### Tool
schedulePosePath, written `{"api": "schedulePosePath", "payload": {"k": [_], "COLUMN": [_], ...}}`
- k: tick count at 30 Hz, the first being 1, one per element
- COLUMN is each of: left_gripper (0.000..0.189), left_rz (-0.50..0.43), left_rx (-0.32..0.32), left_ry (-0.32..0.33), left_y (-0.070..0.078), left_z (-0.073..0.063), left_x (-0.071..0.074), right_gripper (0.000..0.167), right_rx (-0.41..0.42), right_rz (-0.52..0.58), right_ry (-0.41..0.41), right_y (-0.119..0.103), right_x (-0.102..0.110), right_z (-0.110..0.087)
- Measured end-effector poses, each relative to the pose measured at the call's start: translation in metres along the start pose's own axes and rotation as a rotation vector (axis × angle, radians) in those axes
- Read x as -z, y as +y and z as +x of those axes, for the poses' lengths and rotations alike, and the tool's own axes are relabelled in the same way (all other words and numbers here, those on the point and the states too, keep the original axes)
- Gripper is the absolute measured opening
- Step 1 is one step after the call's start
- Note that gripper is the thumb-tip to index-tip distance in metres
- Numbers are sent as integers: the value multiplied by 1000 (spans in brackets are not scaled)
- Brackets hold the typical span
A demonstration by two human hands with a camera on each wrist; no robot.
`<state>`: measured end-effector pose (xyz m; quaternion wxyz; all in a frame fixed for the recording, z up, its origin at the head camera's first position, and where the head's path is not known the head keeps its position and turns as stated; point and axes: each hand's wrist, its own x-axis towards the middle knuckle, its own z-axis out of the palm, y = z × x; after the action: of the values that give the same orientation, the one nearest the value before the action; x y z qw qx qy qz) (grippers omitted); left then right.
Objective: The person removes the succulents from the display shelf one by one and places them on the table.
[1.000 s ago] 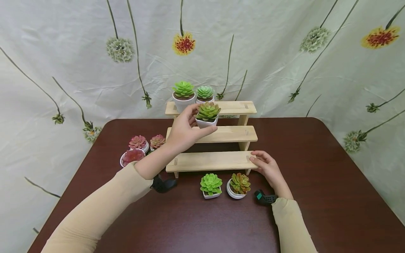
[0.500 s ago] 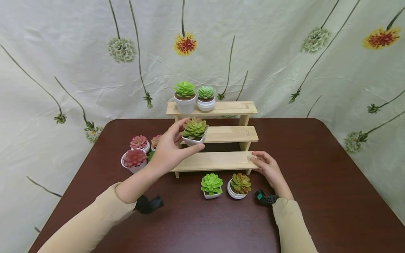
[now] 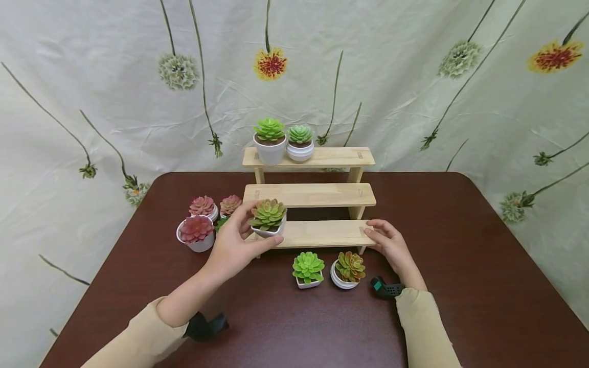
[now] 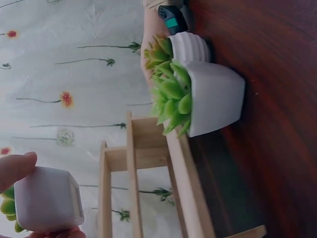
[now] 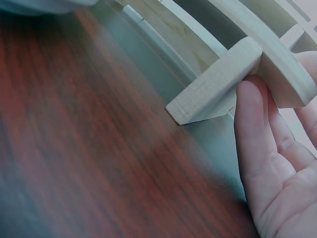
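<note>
My left hand (image 3: 233, 249) holds a green succulent (image 3: 268, 214) with pinkish leaf tips by its white square pot (image 4: 47, 199), thumb and fingers on opposite sides. It is in front of the left part of the lowest tier of a three-tier wooden stand (image 3: 317, 234). At that tier's right end, my right hand (image 3: 391, 248) grips the board; the right wrist view shows a finger against the upright beneath the board (image 5: 282, 69). A bright green succulent (image 3: 308, 268) in a square pot and an orange-green succulent (image 3: 349, 267) in a round pot stand before the stand.
On the top tier stand a bright green potted succulent (image 3: 269, 148) and a blue-green one (image 3: 300, 143). Left of the stand are several more, among them a dark red one (image 3: 196, 232) and a pink one (image 3: 201, 206). A floral cloth (image 3: 391, 102) hangs behind the table (image 3: 460, 255).
My left hand has carried the succulent down and to the left, from near the top tier to the lowest tier. My right hand stays on the stand's end.
</note>
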<state>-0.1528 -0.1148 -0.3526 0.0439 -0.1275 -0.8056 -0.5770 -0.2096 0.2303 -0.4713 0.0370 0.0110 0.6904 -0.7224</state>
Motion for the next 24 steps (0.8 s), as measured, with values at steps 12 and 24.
{"api": "schedulePosePath", "payload": {"k": [12,24], "left_gripper": [73,73], "left_rz": [26,60], "left_rx": [84,173], "left_ry": [15,22], "left_y": [-23,-44], "left_z": [-25,-43], "left_x": [0,-4], "right_gripper": [23,26], "right_rx": [2,-2], "right_rz": [2,4], "right_ry": [3,7], "right_y": [-1,0], "right_x": [0,0], "right_z": [-1,0]}}
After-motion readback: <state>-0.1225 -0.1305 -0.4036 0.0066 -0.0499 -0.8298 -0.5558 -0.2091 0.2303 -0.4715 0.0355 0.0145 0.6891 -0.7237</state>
